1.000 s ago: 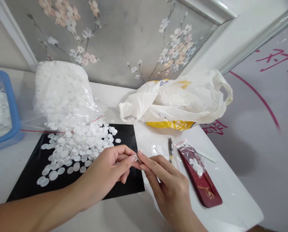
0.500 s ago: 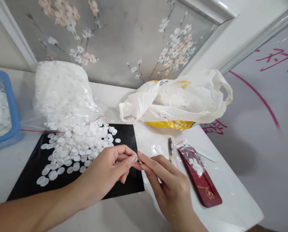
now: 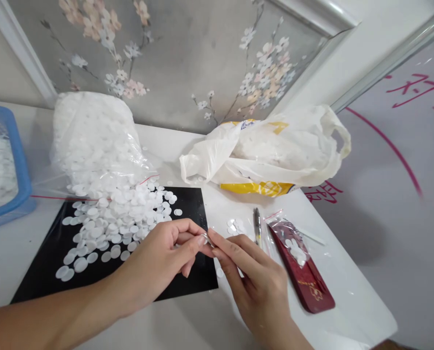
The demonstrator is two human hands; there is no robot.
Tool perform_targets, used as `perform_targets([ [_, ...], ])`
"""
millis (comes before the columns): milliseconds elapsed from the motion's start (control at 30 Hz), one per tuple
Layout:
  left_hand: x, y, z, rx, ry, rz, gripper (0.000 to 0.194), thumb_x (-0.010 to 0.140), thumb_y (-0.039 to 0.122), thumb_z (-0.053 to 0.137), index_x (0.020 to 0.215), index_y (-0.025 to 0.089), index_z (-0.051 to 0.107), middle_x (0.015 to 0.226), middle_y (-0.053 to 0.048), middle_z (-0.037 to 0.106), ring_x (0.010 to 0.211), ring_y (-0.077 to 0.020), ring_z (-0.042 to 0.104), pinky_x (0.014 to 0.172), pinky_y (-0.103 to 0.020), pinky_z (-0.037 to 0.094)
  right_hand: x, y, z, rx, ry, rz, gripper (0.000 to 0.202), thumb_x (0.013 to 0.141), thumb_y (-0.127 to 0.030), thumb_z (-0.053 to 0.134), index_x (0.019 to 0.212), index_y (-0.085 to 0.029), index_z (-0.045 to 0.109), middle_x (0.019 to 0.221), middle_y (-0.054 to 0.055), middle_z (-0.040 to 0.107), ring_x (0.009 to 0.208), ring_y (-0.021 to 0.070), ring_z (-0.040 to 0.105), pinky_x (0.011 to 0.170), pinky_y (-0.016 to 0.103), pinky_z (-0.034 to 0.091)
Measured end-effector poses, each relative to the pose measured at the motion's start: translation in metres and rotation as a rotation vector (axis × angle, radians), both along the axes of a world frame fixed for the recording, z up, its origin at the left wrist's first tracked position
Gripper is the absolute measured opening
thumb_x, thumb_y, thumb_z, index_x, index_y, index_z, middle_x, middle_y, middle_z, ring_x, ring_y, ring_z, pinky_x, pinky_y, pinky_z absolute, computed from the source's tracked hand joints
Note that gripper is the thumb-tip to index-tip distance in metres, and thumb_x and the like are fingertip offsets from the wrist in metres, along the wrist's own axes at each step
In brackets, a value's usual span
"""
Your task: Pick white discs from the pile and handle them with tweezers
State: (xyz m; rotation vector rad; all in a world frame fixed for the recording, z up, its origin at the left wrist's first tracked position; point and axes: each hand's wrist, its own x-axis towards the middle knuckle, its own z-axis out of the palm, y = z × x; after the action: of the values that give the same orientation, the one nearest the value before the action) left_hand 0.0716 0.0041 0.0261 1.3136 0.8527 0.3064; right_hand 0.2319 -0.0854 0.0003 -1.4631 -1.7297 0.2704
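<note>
My left hand [image 3: 169, 255] and my right hand [image 3: 251, 272] meet at the fingertips over the right edge of a black mat [image 3: 187, 287]. Pinched between my left thumb and fingers is a small white disc [image 3: 204, 236], mostly covered. My right thumb and index finger are closed at the same spot; what they grip, if anything, is too small and hidden to make out. To the left, many loose white discs [image 3: 107, 218] lie heaped on the mat, spilling from a clear zip bag [image 3: 95, 131] full of them.
A blue basket [image 3: 23, 180] of white pieces stands at far left. Behind my hands lies a white and yellow plastic bag [image 3: 275, 160]. On the right are a few discs [image 3: 234, 225], a pen [image 3: 257, 224], and a dark red case [image 3: 311, 289] under a small clear bag with white discs [image 3: 296, 250].
</note>
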Motion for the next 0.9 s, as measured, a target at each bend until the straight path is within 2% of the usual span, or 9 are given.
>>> perform_targets([
  [167, 0.000, 0.001, -0.001, -0.006, 0.015, 0.000, 0.026, 0.092, 0.041, 0.050, 0.088, 0.020, 0.064, 0.053, 0.008, 0.048, 0.050, -0.0091, 0.043, 0.055, -0.024, 0.034, 0.000, -0.001, 0.000, -0.010, -0.054, -0.026, 0.035, 0.093, -0.007, 0.052, 0.123, -0.020, 0.063, 0.081, 0.002, 0.063, 0.061, 0.0092, 0.059, 0.054, 0.019, 0.047],
  [300, 0.000, 0.000, -0.009, -0.025, -0.008, 0.022, 0.024, 0.092, 0.040, 0.052, 0.088, 0.020, 0.063, 0.050, 0.008, 0.046, 0.056, -0.0106, 0.049, 0.063, -0.024, 0.040, 0.002, 0.000, 0.002, -0.053, -0.128, -0.137, 0.033, 0.096, -0.013, 0.045, 0.123, -0.021, 0.062, 0.073, 0.000, 0.057, 0.055, 0.0112, 0.054, 0.049, 0.021, 0.044],
  [400, 0.001, 0.000, -0.012, -0.079, -0.035, 0.049, 0.020, 0.091, 0.038, 0.053, 0.093, 0.021, 0.064, 0.058, 0.005, 0.059, 0.053, -0.0087, 0.046, 0.059, -0.021, 0.038, 0.003, 0.001, 0.003, -0.071, -0.125, -0.183, 0.038, 0.098, -0.018, 0.041, 0.133, -0.024, 0.053, 0.078, 0.001, 0.059, 0.060, 0.0136, 0.056, 0.053, 0.023, 0.046],
  [500, 0.001, 0.008, 0.000, -0.156, -0.106, 0.099, 0.021, 0.089, 0.037, 0.058, 0.084, 0.018, 0.065, 0.070, 0.000, 0.070, 0.048, -0.0058, 0.037, 0.048, -0.019, 0.028, 0.003, 0.000, 0.002, -0.142, -0.044, -0.141, 0.036, 0.099, -0.026, 0.041, 0.135, -0.026, 0.048, 0.071, -0.003, 0.056, 0.055, 0.0128, 0.054, 0.051, 0.022, 0.045],
  [633, -0.012, 0.029, 0.031, -0.058, -0.237, 0.290, 0.034, 0.090, 0.031, 0.055, 0.060, 0.016, 0.057, 0.055, 0.003, 0.058, 0.045, -0.0047, 0.035, 0.046, -0.019, 0.026, 0.008, 0.001, -0.003, -0.227, 0.055, -0.234, 0.035, 0.100, -0.030, 0.036, 0.133, -0.023, 0.044, 0.067, -0.005, 0.057, 0.048, 0.0117, 0.051, 0.047, 0.021, 0.043],
  [700, -0.024, 0.036, 0.042, -0.028, -0.248, 0.407, 0.039, 0.092, 0.027, 0.050, 0.054, 0.015, 0.054, 0.057, 0.001, 0.057, 0.048, -0.0052, 0.038, 0.047, -0.018, 0.030, 0.010, 0.005, -0.005, -0.235, 0.057, -0.250, 0.026, 0.099, -0.033, 0.039, 0.119, -0.022, 0.050, 0.075, -0.001, 0.063, 0.051, 0.0118, 0.054, 0.050, 0.022, 0.044],
  [767, -0.038, 0.039, 0.044, -0.037, -0.216, 0.478, 0.030, 0.089, 0.025, 0.054, 0.062, 0.016, 0.060, 0.064, 0.000, 0.060, 0.052, -0.0058, 0.041, 0.048, -0.017, 0.032, 0.007, 0.011, -0.004, -0.295, -0.005, -0.207, 0.020, 0.095, -0.039, 0.047, 0.087, -0.022, 0.055, 0.066, -0.003, 0.062, 0.049, 0.0115, 0.051, 0.048, 0.021, 0.041],
  [833, -0.052, 0.037, 0.039, -0.083, -0.153, 0.506, 0.008, 0.084, 0.020, 0.059, 0.082, 0.018, 0.067, 0.070, -0.001, 0.062, 0.054, -0.0074, 0.043, 0.046, -0.018, 0.031, 0.001, 0.017, -0.002, -0.347, -0.093, -0.128, 0.034, 0.093, -0.042, 0.052, 0.065, -0.023, 0.047, 0.051, -0.005, 0.051, 0.044, 0.0114, 0.045, 0.044, 0.021, 0.035],
  [900, -0.064, 0.034, 0.029, -0.121, -0.101, 0.480, 0.016, 0.079, 0.017, 0.059, 0.093, 0.018, 0.066, 0.066, 0.000, 0.059, 0.053, -0.0086, 0.040, 0.043, -0.018, 0.024, -0.009, 0.024, 0.000, -0.353, -0.143, -0.033, 0.032, 0.094, -0.035, 0.050, 0.064, -0.022, 0.048, 0.055, -0.004, 0.052, 0.047, 0.0123, 0.047, 0.046, 0.022, 0.036],
])
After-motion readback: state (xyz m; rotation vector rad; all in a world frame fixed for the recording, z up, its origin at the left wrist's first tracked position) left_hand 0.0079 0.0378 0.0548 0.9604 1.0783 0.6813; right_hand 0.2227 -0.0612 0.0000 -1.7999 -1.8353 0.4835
